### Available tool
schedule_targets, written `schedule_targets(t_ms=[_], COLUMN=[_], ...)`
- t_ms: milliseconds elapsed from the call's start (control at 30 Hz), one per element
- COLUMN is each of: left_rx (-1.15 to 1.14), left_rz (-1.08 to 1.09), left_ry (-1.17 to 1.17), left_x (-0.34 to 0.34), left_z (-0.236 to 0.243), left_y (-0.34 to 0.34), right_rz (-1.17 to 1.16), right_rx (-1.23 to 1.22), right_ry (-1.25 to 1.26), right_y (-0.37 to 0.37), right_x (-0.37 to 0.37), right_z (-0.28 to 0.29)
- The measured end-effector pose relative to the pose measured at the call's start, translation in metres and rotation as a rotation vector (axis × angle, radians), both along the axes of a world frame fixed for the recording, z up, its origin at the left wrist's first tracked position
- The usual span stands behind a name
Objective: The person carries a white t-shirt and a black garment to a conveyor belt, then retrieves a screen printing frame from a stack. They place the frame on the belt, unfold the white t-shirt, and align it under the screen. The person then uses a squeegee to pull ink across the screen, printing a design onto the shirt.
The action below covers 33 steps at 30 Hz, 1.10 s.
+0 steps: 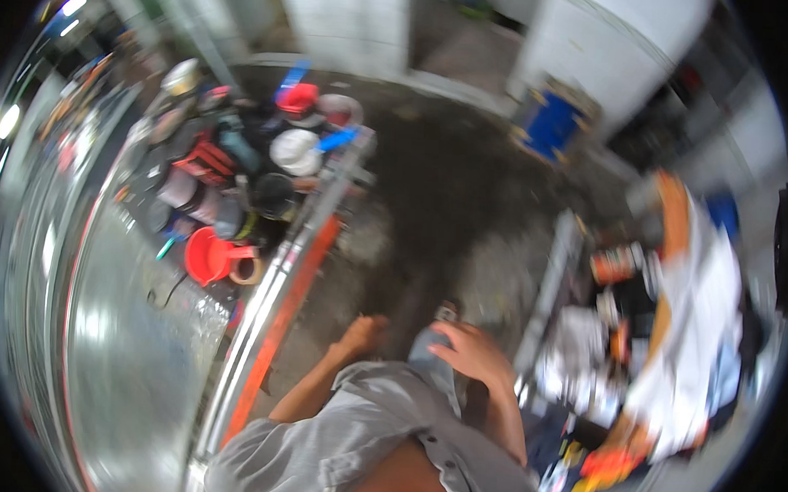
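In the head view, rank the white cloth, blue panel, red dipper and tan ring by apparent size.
1. White cloth
2. Red dipper and blue panel: too alike to rank
3. Tan ring

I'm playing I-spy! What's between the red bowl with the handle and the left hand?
From the red bowl to the left hand, the head view shows a tan ring, metal rail, orange strip and floor.

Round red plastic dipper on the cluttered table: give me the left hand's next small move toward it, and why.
Probably reach the left hand over the silvery metal edge of the cluttered table toward the red handle of the round red plastic dipper. The blurred hand hangs outside that edge, apart from the dipper, with no held thing visible, and the handle points toward the edge.
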<state>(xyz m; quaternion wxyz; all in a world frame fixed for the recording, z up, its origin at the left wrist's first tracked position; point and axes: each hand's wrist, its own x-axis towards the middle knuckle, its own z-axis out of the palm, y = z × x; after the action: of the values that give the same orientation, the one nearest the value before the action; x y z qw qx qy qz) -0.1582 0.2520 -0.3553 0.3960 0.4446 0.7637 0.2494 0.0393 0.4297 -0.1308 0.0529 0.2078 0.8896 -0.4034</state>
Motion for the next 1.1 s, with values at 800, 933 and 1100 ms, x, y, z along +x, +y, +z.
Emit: schedule_targets(t_ms=[800,933,1100], left_rx=[-0.513,-0.615,-0.374], left_rz=[1.577,1.748,1.505], left_ry=[-0.526,-0.640,-0.819], left_x=[-0.069,-0.140,-0.252], left_z=[-0.113,-0.103,-0.117], left_y=[0.367,0.466,0.516], right_rz=[0.280,0.350,0.356], right_rx=[-0.318,-0.213,-0.214], right_ry=[-0.507,-0.677,-0.730], right_y=[0.678,0.738,0.816], right_x=[-0.583,-0.627,-0.690], right_z=[-0.302,-0.303,-0.326])
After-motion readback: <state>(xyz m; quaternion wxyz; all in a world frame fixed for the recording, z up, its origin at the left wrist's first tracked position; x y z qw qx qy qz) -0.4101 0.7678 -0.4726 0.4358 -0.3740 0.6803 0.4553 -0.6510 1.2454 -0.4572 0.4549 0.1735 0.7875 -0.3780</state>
